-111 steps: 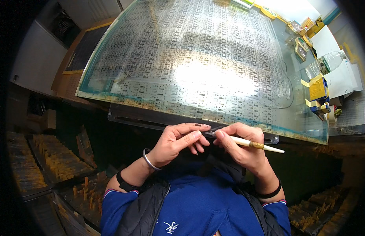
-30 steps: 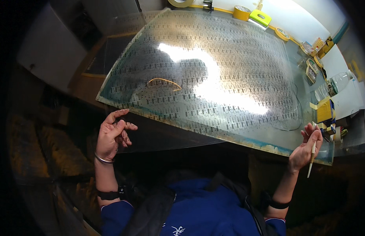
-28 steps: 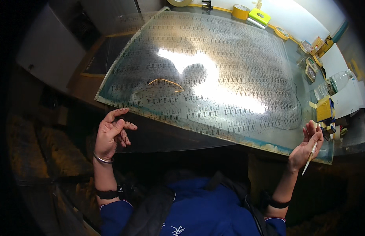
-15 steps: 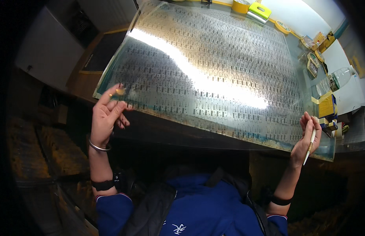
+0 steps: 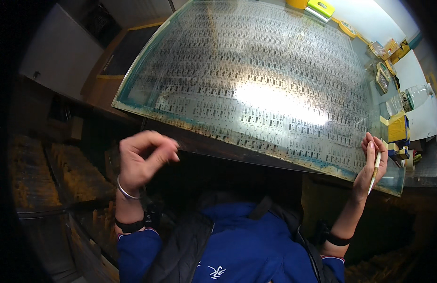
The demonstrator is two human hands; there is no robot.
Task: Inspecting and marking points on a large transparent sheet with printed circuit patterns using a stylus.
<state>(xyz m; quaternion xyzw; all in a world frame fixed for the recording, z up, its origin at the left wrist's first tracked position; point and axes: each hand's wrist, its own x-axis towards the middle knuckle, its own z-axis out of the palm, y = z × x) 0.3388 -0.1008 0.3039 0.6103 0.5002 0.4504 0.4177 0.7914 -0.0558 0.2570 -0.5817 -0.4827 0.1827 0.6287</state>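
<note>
A large glass sheet (image 5: 133,92) with teal edges lies tilted across the table. Under or on it, a film-like sheet (image 5: 214,109) carries rows of small dark marks, with bright glare over its middle. My left hand (image 5: 145,158) hangs off the front edge at the left, apart from the glass. Its fingers curl in against the thumb; the tips are blurred, so anything between them is hidden. By the front right corner, my right hand (image 5: 369,162) holds a thin white pen-like stick (image 5: 375,173) with a brownish middle, pointing down. Its fingertips are at the glass.
Along the right stand a clear plastic bottle (image 5: 416,95), a yellow and blue box (image 5: 398,128) and a small tin (image 5: 382,78). A yellow tape roll (image 5: 347,29) and a lime-green holder (image 5: 321,8) sit at the back. Racks of upright sheets (image 5: 77,167) stand low at left.
My left hand has come off the glass edge, moving down and right, and its fingers have curled in. My right hand keeps the stick by the corner. The whole view has shifted slightly.
</note>
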